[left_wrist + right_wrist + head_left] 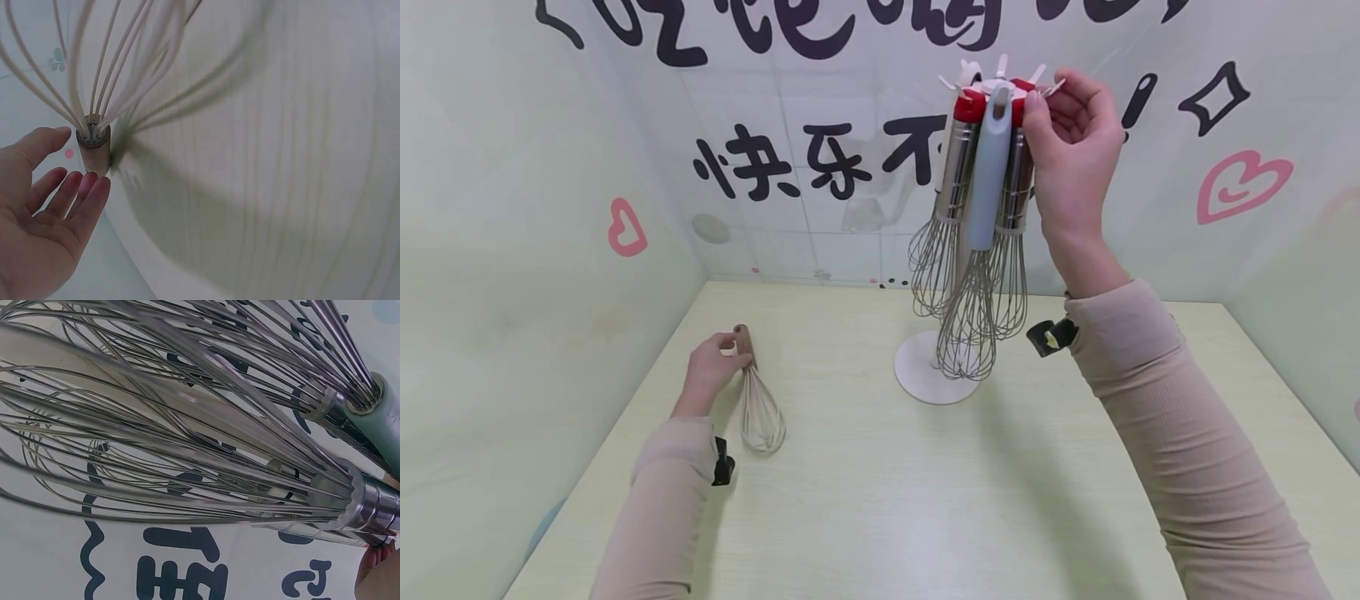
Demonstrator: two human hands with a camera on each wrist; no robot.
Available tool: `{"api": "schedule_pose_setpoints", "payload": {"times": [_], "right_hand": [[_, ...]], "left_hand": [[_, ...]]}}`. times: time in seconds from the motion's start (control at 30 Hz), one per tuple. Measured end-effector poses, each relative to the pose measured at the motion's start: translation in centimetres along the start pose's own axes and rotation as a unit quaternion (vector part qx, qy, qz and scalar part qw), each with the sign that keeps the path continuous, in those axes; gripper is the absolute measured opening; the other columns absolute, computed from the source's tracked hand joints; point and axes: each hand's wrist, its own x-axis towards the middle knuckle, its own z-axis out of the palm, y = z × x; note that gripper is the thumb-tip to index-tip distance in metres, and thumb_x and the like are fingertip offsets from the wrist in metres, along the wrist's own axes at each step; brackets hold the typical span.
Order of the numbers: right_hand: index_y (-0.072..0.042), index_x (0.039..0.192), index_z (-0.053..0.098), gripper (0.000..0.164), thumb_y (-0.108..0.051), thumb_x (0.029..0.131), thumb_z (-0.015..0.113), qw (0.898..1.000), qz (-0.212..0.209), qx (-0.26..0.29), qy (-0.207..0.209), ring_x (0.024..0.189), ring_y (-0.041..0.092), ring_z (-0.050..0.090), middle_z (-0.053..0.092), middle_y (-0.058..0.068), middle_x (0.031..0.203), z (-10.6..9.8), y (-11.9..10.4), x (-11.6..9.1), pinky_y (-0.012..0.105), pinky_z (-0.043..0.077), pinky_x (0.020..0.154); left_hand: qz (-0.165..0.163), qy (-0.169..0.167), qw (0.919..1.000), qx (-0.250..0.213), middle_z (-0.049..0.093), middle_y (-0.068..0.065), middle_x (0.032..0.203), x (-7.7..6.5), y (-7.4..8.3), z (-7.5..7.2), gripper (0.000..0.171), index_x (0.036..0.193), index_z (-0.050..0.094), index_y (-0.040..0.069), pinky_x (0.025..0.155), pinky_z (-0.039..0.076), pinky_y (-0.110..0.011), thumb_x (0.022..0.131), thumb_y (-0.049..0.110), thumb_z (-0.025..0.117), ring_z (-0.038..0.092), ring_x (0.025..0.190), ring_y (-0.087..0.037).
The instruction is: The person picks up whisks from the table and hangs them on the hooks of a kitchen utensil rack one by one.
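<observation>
A whisk with a brown handle [743,346] and pale wires lies on the table at the left. My left hand [713,367] is at this handle. In the left wrist view the left hand [53,212] has its thumb and fingers spread on either side of the handle [95,156], without closing round it. My right hand [1078,137] is raised at the top of a white stand [917,367], its thumb and index finger pinching one of the hooks [1054,87]. Hanging there are a light-blue-handled whisk [988,179] and several metal-handled whisks [958,162] with red ends.
The pale wooden table [835,500] is bordered by a printed back sheet [850,167] with black characters and pink hearts. Side sheets [512,292] rise at left and right. Wire loops of the hanging whisks [187,437] fill much of the right wrist view.
</observation>
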Motion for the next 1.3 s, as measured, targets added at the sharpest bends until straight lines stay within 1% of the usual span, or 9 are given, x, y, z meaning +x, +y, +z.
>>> {"api": "schedule_pose_setpoints", "payload": {"times": [0.3, 0.57, 0.7, 0.8, 0.9, 1.07, 1.3], "right_hand": [[-0.003, 0.112, 0.056, 0.029, -0.006, 0.085, 0.064, 1.000, -0.002, -0.007, -0.003, 0.092, 0.012, 0.053, 0.056, 0.000, 0.095, 0.0, 0.0, 0.0, 0.020, 0.048, 0.088], [-0.005, 0.111, 0.056, 0.027, -0.007, 0.085, 0.064, 1.000, -0.002, -0.014, -0.003, 0.093, 0.012, 0.053, 0.057, 0.000, 0.095, -0.1, -0.1, 0.0, 0.020, 0.048, 0.089], [-0.005, 0.112, 0.056, 0.028, -0.007, 0.086, 0.064, 1.000, -0.001, -0.017, -0.003, 0.093, 0.012, 0.053, 0.056, 0.000, 0.095, -0.2, -0.1, 0.0, 0.020, 0.048, 0.089], [-0.005, 0.112, 0.056, 0.028, -0.008, 0.086, 0.064, 1.000, 0.001, -0.019, -0.006, 0.093, 0.012, 0.053, 0.056, -0.001, 0.095, -0.2, 0.0, 0.0, 0.019, 0.048, 0.089], [-0.005, 0.111, 0.056, 0.027, -0.007, 0.085, 0.064, 1.000, -0.001, -0.018, -0.006, 0.092, 0.012, 0.053, 0.056, -0.001, 0.095, -0.1, 0.0, 0.1, 0.019, 0.048, 0.088], [-0.005, 0.111, 0.056, 0.027, -0.007, 0.085, 0.064, 1.000, 0.001, -0.017, -0.003, 0.092, 0.012, 0.053, 0.056, 0.000, 0.094, -0.1, 0.0, 0.1, 0.019, 0.048, 0.088], [-0.006, 0.110, 0.056, 0.026, -0.007, 0.085, 0.065, 1.000, 0.000, -0.012, -0.004, 0.091, 0.012, 0.053, 0.057, 0.000, 0.094, -0.1, 0.0, 0.1, 0.020, 0.048, 0.088]], "left_hand": [[0.010, 0.002, 0.9999, -0.006, 0.039, -0.033, 0.142, 0.0, 0.0, 0.5, 0.060, 0.142, 0.032, -0.010, 0.104, 0.043, -0.054, 0.092, 0.015, 0.054, 0.041, 0.129, -0.047], [-0.012, -0.004, 0.9996, -0.023, 0.037, -0.031, 0.144, 0.2, 0.0, 0.9, 0.062, 0.143, 0.029, -0.008, 0.109, 0.041, -0.053, 0.093, 0.017, 0.055, 0.038, 0.132, -0.046], [-0.023, -0.011, 0.9995, -0.019, 0.034, -0.033, 0.146, 0.3, 0.0, 1.1, 0.066, 0.145, 0.027, -0.008, 0.111, 0.038, -0.054, 0.094, 0.022, 0.057, 0.036, 0.133, -0.047], [-0.028, -0.015, 0.9994, -0.016, 0.034, -0.035, 0.145, 0.4, -0.1, 1.2, 0.068, 0.145, 0.025, -0.008, 0.110, 0.039, -0.054, 0.094, 0.023, 0.057, 0.037, 0.131, -0.048], [-0.026, -0.010, 0.9995, -0.014, 0.036, -0.036, 0.142, 0.4, -0.2, 1.3, 0.068, 0.144, 0.026, -0.009, 0.107, 0.042, -0.053, 0.093, 0.022, 0.058, 0.041, 0.128, -0.048], [-0.021, 0.007, 0.9997, -0.006, 0.043, -0.035, 0.138, 0.5, -0.4, 1.4, 0.065, 0.141, 0.032, -0.012, 0.108, 0.042, -0.052, 0.091, 0.020, 0.059, 0.046, 0.125, -0.047], [-0.031, 0.019, 0.9993, -0.005, 0.046, -0.034, 0.136, 0.4, -0.2, 1.3, 0.061, 0.140, 0.034, -0.013, 0.107, 0.043, -0.050, 0.090, 0.015, 0.055, 0.048, 0.124, -0.045]]}}
